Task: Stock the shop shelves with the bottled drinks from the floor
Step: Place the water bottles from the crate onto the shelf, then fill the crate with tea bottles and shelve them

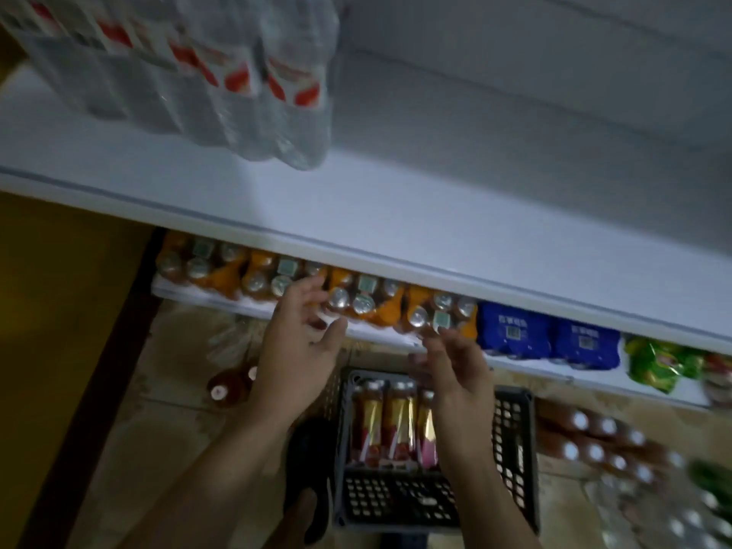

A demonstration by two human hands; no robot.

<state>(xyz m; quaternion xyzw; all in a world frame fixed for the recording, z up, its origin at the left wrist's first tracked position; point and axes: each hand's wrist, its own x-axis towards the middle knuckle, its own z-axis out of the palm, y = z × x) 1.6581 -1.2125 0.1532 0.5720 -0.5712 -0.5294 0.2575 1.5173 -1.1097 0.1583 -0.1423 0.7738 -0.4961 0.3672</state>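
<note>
The left grip [301, 350], fingers spread apart and holding nothing, reaches to the orange-wrapped bottle packs [368, 299] lined along the lower shelf [222, 301]. The right grip [455, 370], likewise spread, hovers just beside them. Below, on the floor [166, 390], a dark crate [511, 429] holds more bottled drinks [398, 422].

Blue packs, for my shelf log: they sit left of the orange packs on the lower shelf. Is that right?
Not quite. The head view shows the blue packs sitting right of the orange packs on the lower shelf, not left.
</note>
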